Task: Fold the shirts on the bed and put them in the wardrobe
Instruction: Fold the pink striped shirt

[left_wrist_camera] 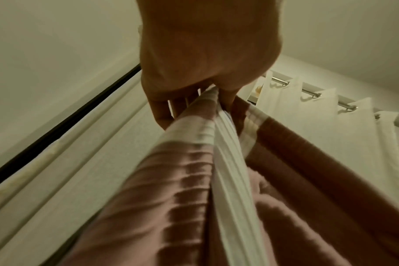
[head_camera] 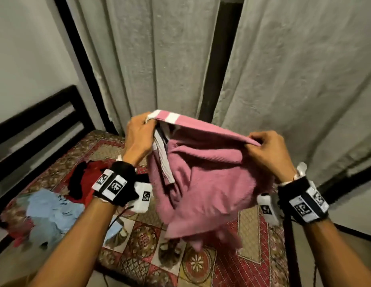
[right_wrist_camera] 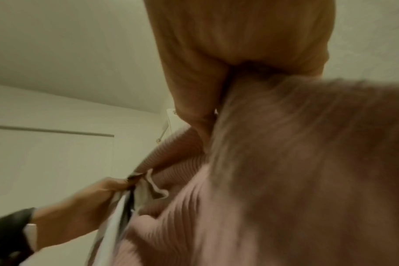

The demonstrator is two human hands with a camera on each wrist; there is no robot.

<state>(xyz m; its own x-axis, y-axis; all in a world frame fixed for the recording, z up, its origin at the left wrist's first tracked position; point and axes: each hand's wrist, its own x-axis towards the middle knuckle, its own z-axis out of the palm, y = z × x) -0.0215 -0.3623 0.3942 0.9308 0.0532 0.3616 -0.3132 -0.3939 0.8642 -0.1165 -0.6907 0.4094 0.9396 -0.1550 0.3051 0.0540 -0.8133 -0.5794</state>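
head view: left hand (head_camera: 139, 137) and right hand (head_camera: 265, 150) each pinch the top edge of a pink shirt (head_camera: 201, 183), holding it up above the bed (head_camera: 201, 266); its body hangs bunched. red shirt (head_camera: 87, 183) and blue shirt (head_camera: 50, 210) lie unfolded on the bed. grey curtain (head_camera: 159, 59) behind.

left wrist view: fingers (left_wrist_camera: 162, 115) curled tight round the white-striped edge of the pink shirt (left_wrist_camera: 171, 180).

right wrist view: blurred; thumb and fingers closed on pink cloth.

step, as i judge it: opening out the first shirt before folding. next calls for spreading it flat on the bed, sleeves clear.
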